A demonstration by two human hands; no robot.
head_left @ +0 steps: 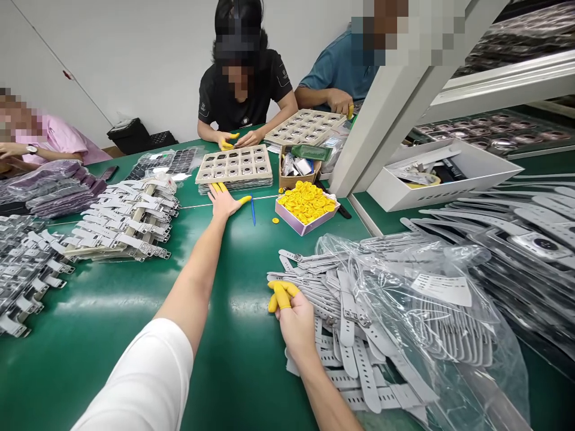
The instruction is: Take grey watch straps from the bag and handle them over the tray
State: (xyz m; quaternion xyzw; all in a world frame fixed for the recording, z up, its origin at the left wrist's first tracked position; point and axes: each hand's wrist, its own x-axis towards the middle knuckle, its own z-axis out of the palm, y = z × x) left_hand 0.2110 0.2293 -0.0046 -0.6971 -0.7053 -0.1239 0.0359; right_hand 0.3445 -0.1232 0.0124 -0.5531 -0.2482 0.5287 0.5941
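My left hand point(224, 202) is stretched far forward over the green table, thumb spread out, yellow finger cots on its tips. Its fingers reach the front edge of a stack of beige trays point(234, 177), whose top tray holds watch cases in its compartments. A blue pen-like stick point(253, 211) lies beside the thumb. Closer to me, my right hand point(296, 323) has its yellow-capped fingers curled together. Anything between those fingers is hidden. It is at the left edge of a heap of light grey watch straps point(350, 335), partly under a clear plastic bag point(417, 263).
A box of yellow finger cots point(309, 224) stands mid-table. Stacked watch straps point(130, 218) lie left. A white bin point(431, 185) sits right, behind a slanting grey post point(395, 90). Across the table, a person in black point(247, 90) works at the trays; other people sit either side.
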